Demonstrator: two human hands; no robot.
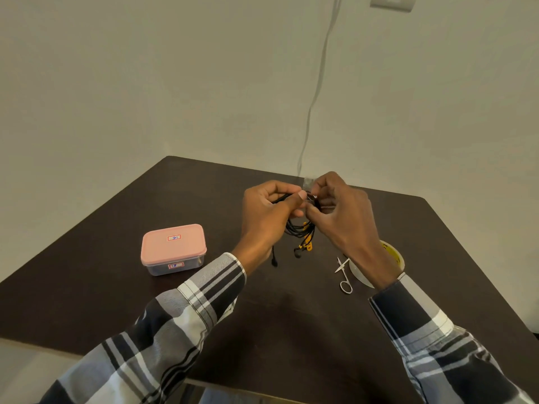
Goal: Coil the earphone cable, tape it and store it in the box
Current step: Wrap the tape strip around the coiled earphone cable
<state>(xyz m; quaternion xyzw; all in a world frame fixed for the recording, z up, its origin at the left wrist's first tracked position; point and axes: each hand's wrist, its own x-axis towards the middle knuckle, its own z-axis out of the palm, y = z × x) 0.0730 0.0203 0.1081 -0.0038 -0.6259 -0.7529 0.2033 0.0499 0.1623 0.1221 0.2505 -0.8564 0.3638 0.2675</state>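
Earphone cable [298,228] mid-table, between both hands

A dark brown table [291,330] stands pushed into the corner of plain off-white walls [145,83]. A thin pale cord [316,91] runs down the far wall from beside a white wall socket [392,2] at upper right

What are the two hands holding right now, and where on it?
Both hold the coiled earphone cable at its top: left hand grips the bundle, right hand pinches tape there. The loops and earbuds hang free.
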